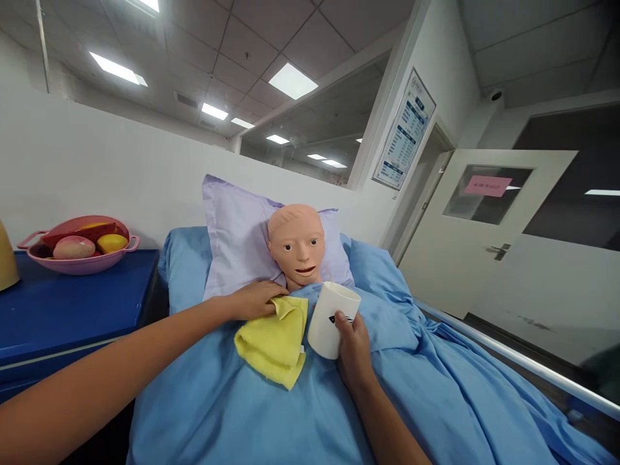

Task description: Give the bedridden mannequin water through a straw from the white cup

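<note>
A training manikin lies in a bed, its head on a lilac pillow and a blue sheet drawn up to its neck. My left hand rests by the manikin's shoulder, fingers closed on the top edge of a yellow cloth that is spread over its chest. My right hand grips a white cup, tilted toward the manikin's chin and just below its mouth.
A blue bedside cabinet stands at the left with a pink bowl of fruit on it. A metal bed rail runs along the right side. Behind it a white door stands open.
</note>
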Demonstrator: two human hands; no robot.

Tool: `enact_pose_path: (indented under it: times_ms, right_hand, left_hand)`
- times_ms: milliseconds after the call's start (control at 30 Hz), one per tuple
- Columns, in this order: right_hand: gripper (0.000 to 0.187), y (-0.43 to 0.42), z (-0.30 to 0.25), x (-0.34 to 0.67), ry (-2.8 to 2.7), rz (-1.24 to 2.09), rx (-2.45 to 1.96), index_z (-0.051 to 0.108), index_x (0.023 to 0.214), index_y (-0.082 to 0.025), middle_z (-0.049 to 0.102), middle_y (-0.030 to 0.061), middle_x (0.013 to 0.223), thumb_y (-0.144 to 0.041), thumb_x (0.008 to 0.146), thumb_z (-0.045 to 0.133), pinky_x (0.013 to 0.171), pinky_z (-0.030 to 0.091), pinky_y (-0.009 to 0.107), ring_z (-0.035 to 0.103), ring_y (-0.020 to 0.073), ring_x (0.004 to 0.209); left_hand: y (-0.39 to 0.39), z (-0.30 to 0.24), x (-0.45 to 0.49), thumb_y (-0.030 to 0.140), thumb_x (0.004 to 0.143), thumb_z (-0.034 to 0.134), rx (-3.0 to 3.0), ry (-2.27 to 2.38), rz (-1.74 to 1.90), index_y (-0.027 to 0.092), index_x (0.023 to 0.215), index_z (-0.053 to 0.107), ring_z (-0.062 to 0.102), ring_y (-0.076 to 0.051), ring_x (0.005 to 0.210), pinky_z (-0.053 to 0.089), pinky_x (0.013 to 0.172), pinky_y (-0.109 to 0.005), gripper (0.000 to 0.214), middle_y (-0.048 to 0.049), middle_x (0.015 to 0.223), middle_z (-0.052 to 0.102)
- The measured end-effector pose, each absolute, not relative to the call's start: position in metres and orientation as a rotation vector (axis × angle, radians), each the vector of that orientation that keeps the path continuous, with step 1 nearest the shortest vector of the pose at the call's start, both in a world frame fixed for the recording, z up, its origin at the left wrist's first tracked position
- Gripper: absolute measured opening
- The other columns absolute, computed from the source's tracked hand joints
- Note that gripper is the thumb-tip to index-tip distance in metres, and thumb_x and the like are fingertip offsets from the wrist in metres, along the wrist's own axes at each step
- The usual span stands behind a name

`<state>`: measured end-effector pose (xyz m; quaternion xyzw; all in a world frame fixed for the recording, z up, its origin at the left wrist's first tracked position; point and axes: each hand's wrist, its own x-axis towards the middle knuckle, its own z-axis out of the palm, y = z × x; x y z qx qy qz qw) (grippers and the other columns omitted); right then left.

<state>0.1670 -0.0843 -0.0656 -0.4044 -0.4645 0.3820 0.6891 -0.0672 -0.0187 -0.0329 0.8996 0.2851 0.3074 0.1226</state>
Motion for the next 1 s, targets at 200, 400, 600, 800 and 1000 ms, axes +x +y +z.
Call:
enact_pose_path:
  times_ms: [200,400,600,800,1000]
  right_hand:
    - [0.05,-0.082,-0.068,0.169,-1.047,0.846,-0.902,0.065,0.107,-0.023,0.072,0.0023,0.086,-0.054,0.069,0.074,0.065,0.053,0.032,0.066,0.0223,0.074]
    - [0.052,-0.083,-0.066,0.168,-1.043,0.857,-0.898,0.065,0.108,-0.022,0.071,0.0023,0.085,-0.055,0.069,0.075,0.062,0.053,0.031,0.065,0.0209,0.072]
    - [0.05,-0.083,-0.068,0.168,-1.061,0.878,-0.881,0.064,0.11,-0.022,0.07,0.0026,0.084,-0.053,0.072,0.073,0.059,0.053,0.03,0.065,0.0211,0.071]
    - [0.044,-0.079,-0.073,0.171,-1.099,0.894,-0.871,0.063,0.11,-0.023,0.07,0.0026,0.085,-0.052,0.077,0.07,0.059,0.052,0.029,0.063,0.0204,0.072]
    - [0.045,-0.079,-0.074,0.172,-1.102,0.905,-0.876,0.062,0.113,-0.025,0.069,0.002,0.087,-0.052,0.078,0.069,0.06,0.051,0.028,0.062,0.0192,0.073]
  left_hand:
    - [-0.014,-0.008,-0.063,0.023,0.07,0.056,2.309,1.018,0.649,0.021,0.088,0.068,0.061,-0.019,0.077,0.043,0.063,-0.025,0.022,-0.0001,0.084,0.069]
    - [-0.047,0.014,-0.066,0.023,0.073,0.053,2.422,1.042,0.854,0.02,0.077,0.059,0.054,-0.016,0.069,0.038,0.06,-0.025,0.008,0.0015,0.075,0.061]
    - [-0.099,-0.008,-0.075,0.017,0.078,0.053,2.723,0.924,0.951,0.025,0.088,0.06,0.06,-0.02,0.085,0.044,0.077,-0.031,0.015,-0.0004,0.09,0.066]
    - [-0.126,-0.037,-0.083,0.032,0.093,0.052,2.731,0.9,0.905,0.024,0.087,0.062,0.061,-0.023,0.111,0.044,0.097,-0.039,0.013,-0.0044,0.112,0.068]
    - [-0.125,-0.032,-0.079,0.034,0.098,0.043,2.706,0.893,0.969,0.026,0.108,0.062,0.063,-0.022,0.107,0.046,0.094,-0.039,0.023,-0.0044,0.111,0.07]
